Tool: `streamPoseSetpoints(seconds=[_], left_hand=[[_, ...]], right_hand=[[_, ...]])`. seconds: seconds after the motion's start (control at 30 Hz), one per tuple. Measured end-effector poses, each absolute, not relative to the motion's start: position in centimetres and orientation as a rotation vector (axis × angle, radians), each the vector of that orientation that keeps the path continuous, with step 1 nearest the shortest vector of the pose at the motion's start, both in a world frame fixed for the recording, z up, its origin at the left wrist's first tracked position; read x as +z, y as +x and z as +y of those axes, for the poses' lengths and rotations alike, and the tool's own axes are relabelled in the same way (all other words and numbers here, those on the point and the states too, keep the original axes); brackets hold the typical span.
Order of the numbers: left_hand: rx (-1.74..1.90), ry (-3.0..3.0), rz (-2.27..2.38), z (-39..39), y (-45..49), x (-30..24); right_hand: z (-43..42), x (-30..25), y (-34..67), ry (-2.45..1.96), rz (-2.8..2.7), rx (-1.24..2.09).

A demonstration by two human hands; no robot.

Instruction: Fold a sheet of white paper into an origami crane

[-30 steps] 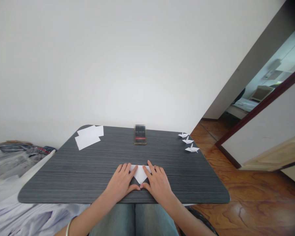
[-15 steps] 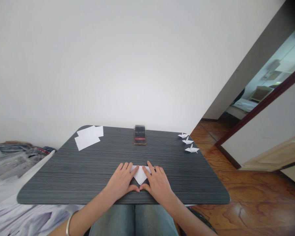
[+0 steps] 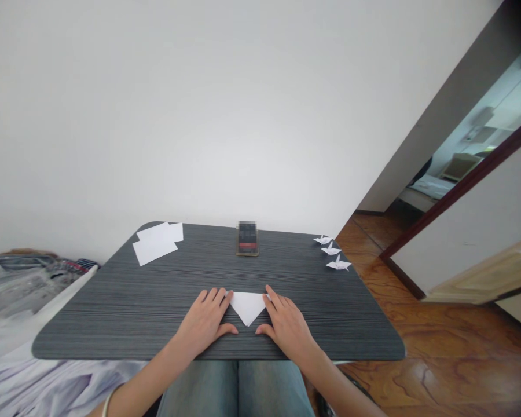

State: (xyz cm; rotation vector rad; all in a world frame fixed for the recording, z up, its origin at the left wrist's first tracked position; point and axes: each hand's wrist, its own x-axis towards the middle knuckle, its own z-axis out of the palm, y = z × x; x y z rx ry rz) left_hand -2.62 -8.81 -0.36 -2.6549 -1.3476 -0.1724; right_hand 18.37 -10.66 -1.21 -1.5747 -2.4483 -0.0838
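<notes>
A white sheet of paper folded into a triangle (image 3: pixel 247 307) lies near the front of the dark table, its point toward me and its long straight edge away. At its left corner rests my left hand (image 3: pixel 206 317), fingertips pressing the paper flat, thumb stretched out toward the middle. My right hand (image 3: pixel 286 324) lies over the right corner in the same way, its thumb held apart below the fingers. Both hands have their fingers stretched and grip nothing. The two outer corners of the paper are partly hidden under the fingers.
Several loose white sheets (image 3: pixel 158 242) overlap at the table's (image 3: pixel 113 313) back left. A phone-like device (image 3: pixel 247 238), partly pixelated, stands at the back centre. Three folded paper cranes (image 3: pixel 338 264) line the right edge. Behind the table is a white wall (image 3: pixel 243 116).
My hands have slid apart along the folded paper, from its middle out to the two corners. More of the triangle shows between them. The paper has stayed in place.
</notes>
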Motion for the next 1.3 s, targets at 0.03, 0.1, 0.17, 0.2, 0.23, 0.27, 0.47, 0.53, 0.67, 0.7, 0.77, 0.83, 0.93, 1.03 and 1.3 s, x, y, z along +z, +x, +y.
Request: streamPoseSetpoints(seconds=[0.03,0.1,0.17,0.2,0.23,0.27,0.47,0.53,0.67,0.7,0.77,0.83,0.93,1.03,1.3], left_hand=[[-0.163,-2.649,-1.353,-8.9,-2.8,-0.3],[-0.144,-2.637,-1.365,-9.0,-3.0,-0.2],[-0.127,-2.621,-1.378,-9.1,-3.2,-0.1],[-0.120,-2.613,-1.384,-9.2,-3.2,-0.1],[-0.110,-2.606,-1.391,-9.2,-3.3,0.0],[-0.101,-2.598,-1.399,-9.2,-3.3,0.0],[-0.065,-2.550,-1.446,-9.5,-3.4,0.2],[-0.061,-2.538,-1.457,-9.5,-3.7,0.1],[-0.084,-2.525,-1.471,-9.5,-4.3,-0.2],[-0.098,-2.530,-1.472,-9.5,-4.4,-0.3],[-0.151,-2.533,-1.490,-9.3,-4.4,-0.6],[-0.238,-2.537,-1.505,-9.1,-4.1,-0.7],[-0.335,-2.656,-1.376,-8.7,-3.0,-0.8],[-0.298,-2.872,-1.153,-8.4,-1.6,-0.8],[-0.326,-3.034,-1.130,-8.6,-0.5,-1.2]], right_hand=[[-10.6,-1.2,18.4,-1.567,-2.448,-0.083],[-10.6,-1.3,18.5,-1.557,-2.443,-0.082],[-10.6,-1.2,18.7,-1.573,-2.440,-0.086],[-10.6,-1.2,18.8,-1.588,-2.442,-0.089],[-10.6,-1.2,18.9,-1.604,-2.446,-0.092],[-10.7,-1.1,19.0,-1.616,-2.450,-0.096],[-11.0,-0.7,19.6,-1.645,-2.469,-0.138],[-11.0,-0.7,19.8,-1.656,-2.469,-0.142],[-11.1,-0.9,19.9,-1.671,-2.461,-0.139],[-11.1,-1.0,20.0,-1.671,-2.460,-0.139],[-11.1,-1.1,20.0,-1.673,-2.460,-0.138],[-11.1,-1.1,20.0,-1.674,-2.457,-0.136],[-11.2,-1.0,20.0,-1.677,-2.444,-0.130],[-11.2,-1.0,20.0,-1.689,-2.440,-0.117],[-11.2,-1.2,20.5,-1.695,-2.428,-0.134]])
